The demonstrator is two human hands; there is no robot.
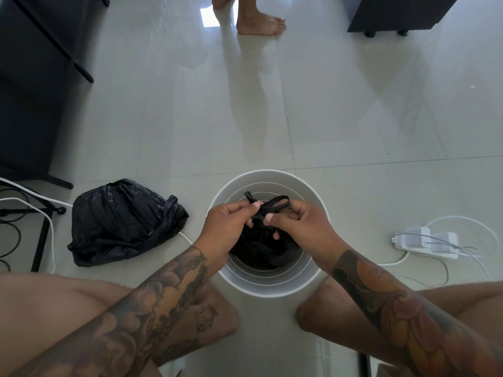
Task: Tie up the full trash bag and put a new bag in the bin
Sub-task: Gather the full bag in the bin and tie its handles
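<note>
A round white bin (272, 281) stands on the floor between my knees. Inside it sits a black trash bag (261, 251), its two twisted handle strips (272, 204) pulled up above the rim. My left hand (228, 221) pinches one strip and my right hand (296, 221) pinches the other, both over the bin's mouth. The strips cross between my fingers. A second black bag (122, 221) lies crumpled on the floor to the left of the bin.
A white power strip with chargers (427, 242) and cables lies on the floor at right. Black furniture legs and cables (40, 213) are at left. Another person's bare feet (258, 23) stand at the far side. A dark cabinet (394, 14) is at top right.
</note>
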